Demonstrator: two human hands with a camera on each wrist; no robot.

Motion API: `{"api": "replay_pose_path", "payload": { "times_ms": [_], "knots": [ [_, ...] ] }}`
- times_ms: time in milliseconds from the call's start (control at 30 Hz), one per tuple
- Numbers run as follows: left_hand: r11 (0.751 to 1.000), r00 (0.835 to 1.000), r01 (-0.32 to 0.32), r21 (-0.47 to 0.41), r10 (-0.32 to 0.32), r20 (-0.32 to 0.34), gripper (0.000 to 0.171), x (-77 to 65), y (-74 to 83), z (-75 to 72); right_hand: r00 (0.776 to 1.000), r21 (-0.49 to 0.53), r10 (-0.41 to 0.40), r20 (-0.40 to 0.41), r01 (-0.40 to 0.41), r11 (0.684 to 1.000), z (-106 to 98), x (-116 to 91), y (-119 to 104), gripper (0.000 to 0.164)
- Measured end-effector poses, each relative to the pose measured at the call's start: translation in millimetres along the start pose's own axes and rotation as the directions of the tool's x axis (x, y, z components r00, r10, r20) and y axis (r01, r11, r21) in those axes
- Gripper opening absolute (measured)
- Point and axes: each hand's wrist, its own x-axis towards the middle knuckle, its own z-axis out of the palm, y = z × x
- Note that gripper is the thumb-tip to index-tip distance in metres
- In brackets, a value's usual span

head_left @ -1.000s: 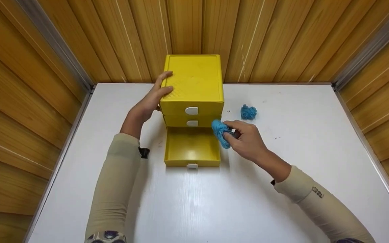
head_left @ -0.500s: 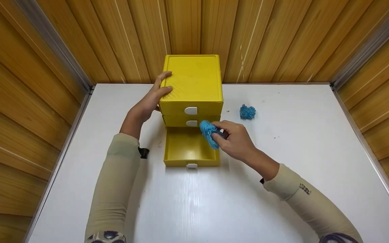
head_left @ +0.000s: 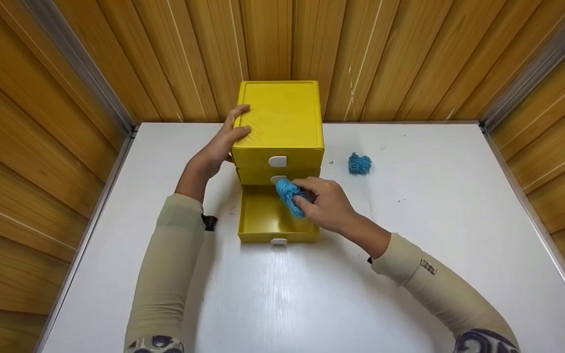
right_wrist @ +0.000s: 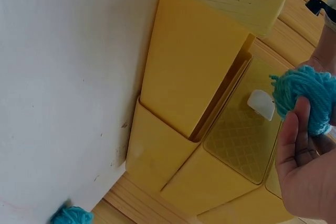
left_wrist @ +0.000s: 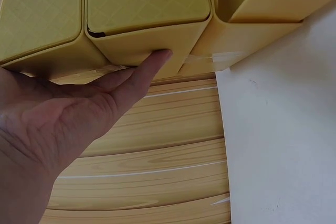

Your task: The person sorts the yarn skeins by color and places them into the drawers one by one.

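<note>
A yellow chest of drawers (head_left: 281, 115) with white handles stands at the back of the table, its bottom drawer (head_left: 258, 215) pulled out and bare inside. My left hand (head_left: 221, 142) rests against its left side, thumb and a finger over the top edge; in the left wrist view one finger (left_wrist: 139, 80) lies extended along the side. My right hand (head_left: 329, 203) pinches a small bundle of blue yarn (head_left: 290, 196) above the open drawer. In the right wrist view the yarn's wound strands show between fingers and thumb. A second blue yarn bundle (head_left: 359, 163) lies to the right of the chest.
The white table (head_left: 272, 294) spreads out in front and to both sides. Wood-patterned panels (head_left: 268, 39) rise behind the chest and along the left and right edges. The two upper drawers (head_left: 253, 158) are closed.
My right hand has moved left with the blue yarn, from the drawer's right edge to over the drawer. The left hand, the chest and the other yarn bundle have stayed in place.
</note>
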Motion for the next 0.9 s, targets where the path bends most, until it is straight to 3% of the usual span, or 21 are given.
{"api": "replay_pose_path", "payload": {
  "times_ms": [500, 900],
  "knots": [
    [1.0, 1.0, 0.002, 0.003, -0.002, -0.008, 0.06, -0.5, -0.9, -2.3, 0.97, -0.023, 0.111, 0.214, -0.109, 0.994, 22, 32, 13, 0.028],
    [1.0, 1.0, 0.003, 0.003, -0.003, -0.003, 0.058, 1.5, -0.1, -0.1, 0.894, -0.159, 0.185, 0.407, -0.13, 0.979, 40, 47, 7, 0.03]
  ]
}}
